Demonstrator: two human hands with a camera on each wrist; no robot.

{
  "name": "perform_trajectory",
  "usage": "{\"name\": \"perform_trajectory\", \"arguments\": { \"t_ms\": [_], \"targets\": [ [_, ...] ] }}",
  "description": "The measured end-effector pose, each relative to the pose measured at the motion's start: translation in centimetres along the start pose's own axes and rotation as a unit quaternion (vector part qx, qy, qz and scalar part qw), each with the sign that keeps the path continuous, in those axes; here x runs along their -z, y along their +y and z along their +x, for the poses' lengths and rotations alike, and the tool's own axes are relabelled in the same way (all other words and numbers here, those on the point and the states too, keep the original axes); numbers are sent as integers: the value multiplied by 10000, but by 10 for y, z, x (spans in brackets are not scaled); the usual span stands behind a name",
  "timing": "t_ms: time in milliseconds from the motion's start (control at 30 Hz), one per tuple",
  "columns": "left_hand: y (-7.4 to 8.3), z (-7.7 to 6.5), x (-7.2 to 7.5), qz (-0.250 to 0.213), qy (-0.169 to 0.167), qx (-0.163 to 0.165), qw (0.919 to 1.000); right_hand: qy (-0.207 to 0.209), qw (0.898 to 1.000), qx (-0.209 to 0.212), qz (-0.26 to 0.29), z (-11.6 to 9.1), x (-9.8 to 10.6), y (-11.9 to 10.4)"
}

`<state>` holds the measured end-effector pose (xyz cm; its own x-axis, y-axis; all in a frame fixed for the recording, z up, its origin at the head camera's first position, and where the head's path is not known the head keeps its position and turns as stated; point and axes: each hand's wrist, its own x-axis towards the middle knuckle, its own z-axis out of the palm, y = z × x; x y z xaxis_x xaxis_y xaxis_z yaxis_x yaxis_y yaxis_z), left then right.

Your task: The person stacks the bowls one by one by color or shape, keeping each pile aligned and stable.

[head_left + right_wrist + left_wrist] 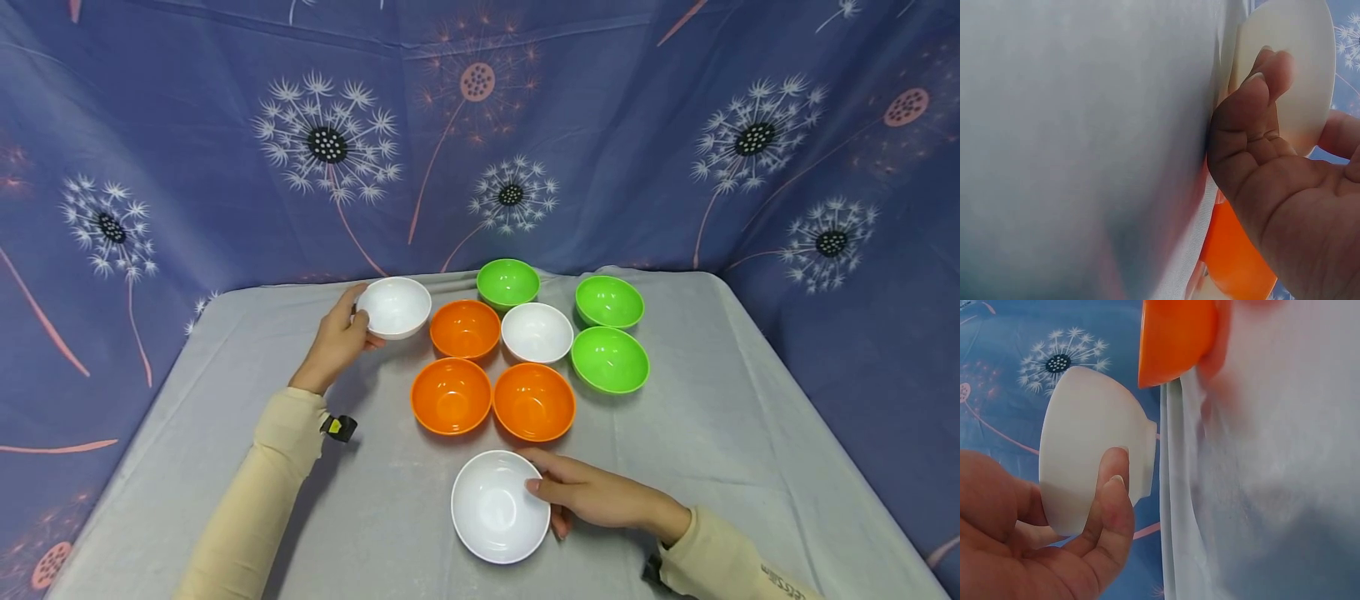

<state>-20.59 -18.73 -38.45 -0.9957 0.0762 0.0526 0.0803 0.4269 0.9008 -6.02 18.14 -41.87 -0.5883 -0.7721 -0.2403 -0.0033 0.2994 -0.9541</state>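
A white bowl [395, 308] at the back left is gripped by my left hand [339, 335], thumb at the rim and fingers on the outside. In the left wrist view this white bowl [1088, 447] is held off the grey cloth, its foot clear of it. Near the front, my right hand [600, 493] pinches the right rim of another white bowl [495, 517]. The right wrist view has that white bowl [1304, 75] close to the table, with curled fingers against its outer wall; whether it touches the cloth I cannot tell.
Between the hands stand orange bowls [452, 397], a third white bowl [537, 333] and green bowls [610, 360], grouped closely on the grey cloth [720, 417]. A blue curtain with dandelion prints [600, 100] hangs behind and along both sides of the table.
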Motion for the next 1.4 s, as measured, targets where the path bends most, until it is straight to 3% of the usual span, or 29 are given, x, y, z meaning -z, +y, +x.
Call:
{"name": "perform_trajectory", "arguments": {
  "t_ms": [1067,1400],
  "targets": [
    [12,-3,-3,80,-143,-174,9997,19,10000,60,-16,1,0,2],
    [14,-3,-3,99,-156,-263,9995,-18,9999,-94,130,1,1,0]
  ]
}}
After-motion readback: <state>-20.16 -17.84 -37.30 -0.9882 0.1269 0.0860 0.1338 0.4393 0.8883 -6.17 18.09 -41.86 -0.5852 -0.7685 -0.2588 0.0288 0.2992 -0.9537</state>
